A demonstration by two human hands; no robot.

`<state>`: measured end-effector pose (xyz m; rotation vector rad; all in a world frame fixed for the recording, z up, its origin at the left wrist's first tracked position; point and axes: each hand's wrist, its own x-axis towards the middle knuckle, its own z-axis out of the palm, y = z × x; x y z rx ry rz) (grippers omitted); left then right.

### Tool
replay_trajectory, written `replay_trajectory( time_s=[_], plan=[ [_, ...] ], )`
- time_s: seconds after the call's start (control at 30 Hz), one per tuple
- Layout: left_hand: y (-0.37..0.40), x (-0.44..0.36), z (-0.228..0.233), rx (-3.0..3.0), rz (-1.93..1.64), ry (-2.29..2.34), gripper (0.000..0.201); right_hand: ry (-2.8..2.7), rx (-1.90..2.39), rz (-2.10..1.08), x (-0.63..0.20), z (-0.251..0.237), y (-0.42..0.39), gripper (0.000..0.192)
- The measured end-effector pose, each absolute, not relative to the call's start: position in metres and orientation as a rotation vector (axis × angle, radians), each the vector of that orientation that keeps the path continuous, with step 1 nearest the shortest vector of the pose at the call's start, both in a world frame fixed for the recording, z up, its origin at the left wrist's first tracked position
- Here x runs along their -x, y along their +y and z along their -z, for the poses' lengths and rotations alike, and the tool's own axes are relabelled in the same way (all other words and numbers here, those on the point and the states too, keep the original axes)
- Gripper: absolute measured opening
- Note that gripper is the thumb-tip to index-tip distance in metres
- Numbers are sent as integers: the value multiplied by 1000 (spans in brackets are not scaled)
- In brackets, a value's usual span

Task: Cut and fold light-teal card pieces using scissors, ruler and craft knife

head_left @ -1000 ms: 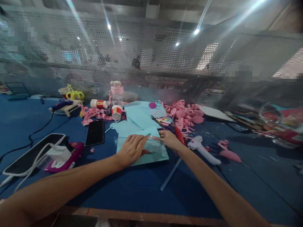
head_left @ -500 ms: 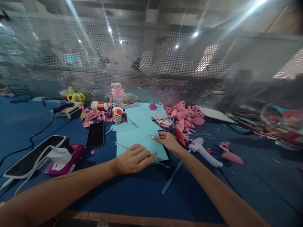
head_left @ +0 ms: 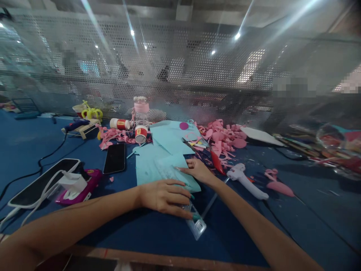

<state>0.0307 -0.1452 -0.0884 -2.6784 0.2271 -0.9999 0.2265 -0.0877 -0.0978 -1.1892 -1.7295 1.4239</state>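
Observation:
A sheet of light blue paper (head_left: 146, 169) lies in front of me, with more light blue sheets (head_left: 166, 133) behind it. Slanting across the front sheet is a clear plastic ruler (head_left: 199, 227), its near end past the paper's edge. My left hand (head_left: 166, 197) is over the ruler and grips it, fingers bent across its width; the thumb is hidden. At the sheet's right edge, my right hand (head_left: 197, 170) has its fingers closed on the paper, one fingertip beside the ruler. The sheet's lower right corner bends up slightly.
Right of the paper lie red-handled scissors (head_left: 216, 162), a white glue gun (head_left: 246, 182) and pink scraps (head_left: 221, 135). A phone (head_left: 114, 158), a purple power strip (head_left: 91, 184), paper cups (head_left: 141, 134) and a bottle (head_left: 141, 111) stand or lie leftward. A perforated screen (head_left: 180, 75) rises behind.
The ruler has turned from nearly edge-on to flatter and now reaches farther toward me. My left hand has shifted slightly right, its fingers more spread. My right hand stays at the paper's edge.

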Motion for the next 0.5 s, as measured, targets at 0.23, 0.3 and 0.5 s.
replay_trajectory(
  time_s=[0.23, 0.3, 0.5],
  plan=[
    [-148, -35, 66, 2821, 859, 163, 21, -1737, 1281, -1126, -223, 106, -85, 38],
    [-148, -34, 58, 2867, 840, 109, 21, -1740, 1311, -1057, -224, 108, -83, 35],
    [-147, -32, 51, 2949, 656, -159, 19, -1713, 1355, -936, -221, 108, -84, 35]
  ],
)
